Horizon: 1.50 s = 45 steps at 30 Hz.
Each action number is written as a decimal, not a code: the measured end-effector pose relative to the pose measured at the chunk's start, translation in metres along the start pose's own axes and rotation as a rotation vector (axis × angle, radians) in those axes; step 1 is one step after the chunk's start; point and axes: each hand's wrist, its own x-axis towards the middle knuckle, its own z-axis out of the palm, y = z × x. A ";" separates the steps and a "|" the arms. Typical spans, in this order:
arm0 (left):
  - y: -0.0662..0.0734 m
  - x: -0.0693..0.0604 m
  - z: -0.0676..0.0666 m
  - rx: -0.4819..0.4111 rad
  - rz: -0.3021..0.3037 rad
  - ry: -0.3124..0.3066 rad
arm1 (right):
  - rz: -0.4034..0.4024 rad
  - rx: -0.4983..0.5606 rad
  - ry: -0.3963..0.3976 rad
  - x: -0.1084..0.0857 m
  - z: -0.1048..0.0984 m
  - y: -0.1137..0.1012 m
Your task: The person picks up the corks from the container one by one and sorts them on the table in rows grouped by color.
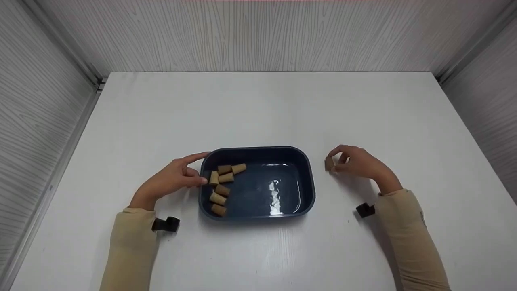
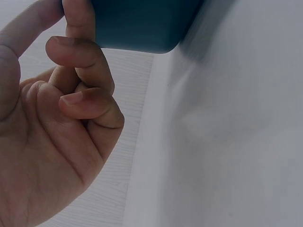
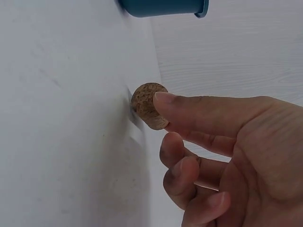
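Note:
A dark blue rectangular plastic container [image 1: 250,218] stands on the table, with several tapered cork stoppers [image 1: 218,198] lying along its left side. My left hand [image 1: 171,178] holds the container's left edge, thumb at the rim and index finger at the far left corner. The left wrist view shows the other fingers of that hand curled below the container wall [image 2: 137,28]. To the right of the container, my right hand [image 1: 357,161] pinches one cork stopper [image 1: 329,163] between thumb and fingers. In the right wrist view, the round end of this cork stopper [image 3: 144,101] faces the camera.
The white table [image 1: 258,109] runs back to a pale wood-grain wall [image 1: 258,36]. Similar panels stand at the left [image 1: 36,101] and right. A black wrist mount [image 1: 166,224] sticks out from the left sleeve, another [image 1: 365,210] from the right.

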 end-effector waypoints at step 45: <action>0.001 0.001 -0.001 0.002 -0.017 0.004 | -0.033 0.119 0.085 -0.020 -0.024 -0.009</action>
